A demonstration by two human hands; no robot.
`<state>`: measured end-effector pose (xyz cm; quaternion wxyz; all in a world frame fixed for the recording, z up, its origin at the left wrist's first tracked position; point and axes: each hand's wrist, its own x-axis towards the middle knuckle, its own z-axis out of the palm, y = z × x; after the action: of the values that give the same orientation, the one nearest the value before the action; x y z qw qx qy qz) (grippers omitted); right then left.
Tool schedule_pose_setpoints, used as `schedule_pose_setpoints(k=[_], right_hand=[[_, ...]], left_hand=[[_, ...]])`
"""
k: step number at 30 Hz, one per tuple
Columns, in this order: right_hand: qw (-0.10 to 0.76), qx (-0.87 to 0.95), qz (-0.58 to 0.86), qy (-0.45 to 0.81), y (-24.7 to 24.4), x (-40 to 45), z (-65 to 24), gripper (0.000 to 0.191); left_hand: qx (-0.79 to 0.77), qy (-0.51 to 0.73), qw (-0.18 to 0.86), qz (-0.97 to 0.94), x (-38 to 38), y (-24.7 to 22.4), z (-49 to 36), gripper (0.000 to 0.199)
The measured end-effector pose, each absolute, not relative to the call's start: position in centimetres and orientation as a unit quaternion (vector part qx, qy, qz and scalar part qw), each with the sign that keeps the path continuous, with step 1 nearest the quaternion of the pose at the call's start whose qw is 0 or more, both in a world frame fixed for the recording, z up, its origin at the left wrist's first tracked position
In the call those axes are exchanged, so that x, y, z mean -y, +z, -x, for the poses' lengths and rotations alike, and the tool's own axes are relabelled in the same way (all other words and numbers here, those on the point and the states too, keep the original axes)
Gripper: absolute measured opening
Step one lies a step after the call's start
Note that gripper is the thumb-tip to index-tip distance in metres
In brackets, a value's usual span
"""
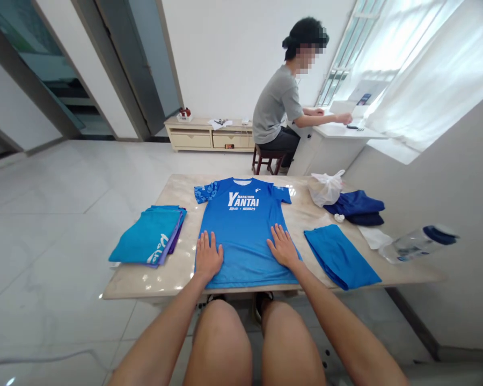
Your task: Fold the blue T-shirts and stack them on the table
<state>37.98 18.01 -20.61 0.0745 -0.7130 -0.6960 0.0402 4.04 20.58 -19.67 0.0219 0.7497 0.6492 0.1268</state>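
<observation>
A blue T-shirt [245, 236] with white "Marathon Yantai" lettering lies spread flat on the table, its collar at the far side and its hem near the front edge. My left hand [208, 255] rests palm down on the shirt's left side, fingers stretched out. On the right side of the shirt, my right hand [282, 245] lies flat too, fingers a little apart. To the left sits a stack of folded clothes [145, 234], teal on top with purple layers under it. A folded blue garment [342, 256] lies to the right of the shirt.
The stone-topped table [181, 187] also bears a white plastic bag [326, 187], crumpled dark blue clothing [358, 208] and a clear water bottle [416, 244] at the right. Beyond, a person [276, 102] sits on a stool at a white desk [334, 130]. A low cabinet [193, 140] stands by the wall.
</observation>
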Motion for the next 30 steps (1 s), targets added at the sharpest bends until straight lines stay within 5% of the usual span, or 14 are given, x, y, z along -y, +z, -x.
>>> schedule_pose_setpoints(k=[8,11,14,20,30], right_hand=[[0.027,0.681,0.730,0.045,-18.1,-9.8,-36.0,0.078],[0.011,0.677,0.735,0.027,-16.1,-9.4,-35.4,0.065],[0.035,0.653,0.756,0.013,-15.2,-10.4,-34.8,0.056],[0.079,0.631,0.771,0.032,-18.6,-12.6,-34.4,0.073],[0.089,0.673,0.734,0.030,-19.4,-21.8,-37.0,0.073]], left_hand=[[-0.617,0.058,0.001,-0.785,-14.3,-17.5,-1.4,0.068],[-0.595,0.028,-0.010,-0.803,-14.3,-15.0,-1.0,0.056],[-0.576,0.031,-0.006,-0.817,-15.1,-13.6,-0.8,0.049],[-0.529,0.093,0.039,-0.842,-17.2,-16.7,-1.3,0.062],[-0.560,0.116,0.063,-0.818,-26.7,-17.7,-7.1,0.069]])
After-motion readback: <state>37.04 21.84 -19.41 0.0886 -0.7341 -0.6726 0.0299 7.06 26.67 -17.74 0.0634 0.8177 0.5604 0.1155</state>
